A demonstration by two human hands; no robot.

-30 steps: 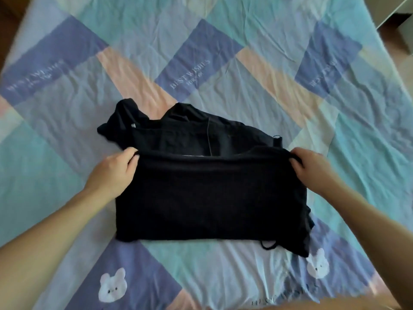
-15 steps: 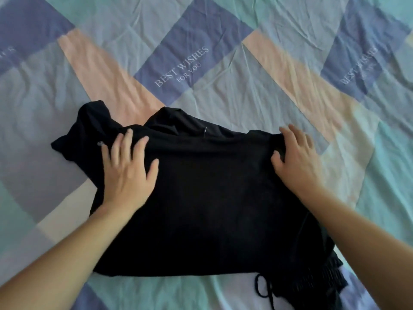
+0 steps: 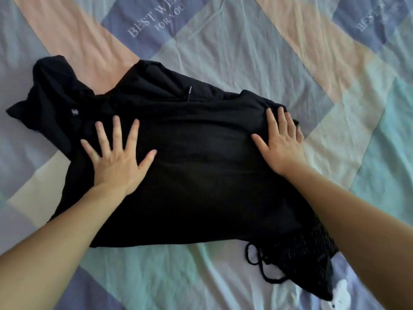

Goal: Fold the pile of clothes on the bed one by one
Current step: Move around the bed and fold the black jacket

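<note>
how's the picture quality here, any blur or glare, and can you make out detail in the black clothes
Head view: soft, even light with no glare and only faint shadows; the left hand and right hand are slightly motion-blurred at the fingertips; the black garment is so dark that its folds barely show, though its drawstring reads clearly against the bedsheet; the wide-angle lens enlarges the forearms near the bottom edge.

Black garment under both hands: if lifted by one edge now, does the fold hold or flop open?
Probably flops: the black garment drapes limp and creased on the bedsheet. The left hand and right hand press it flat, suggesting layers spring up. The loose drawstring would likely dangle.
</note>
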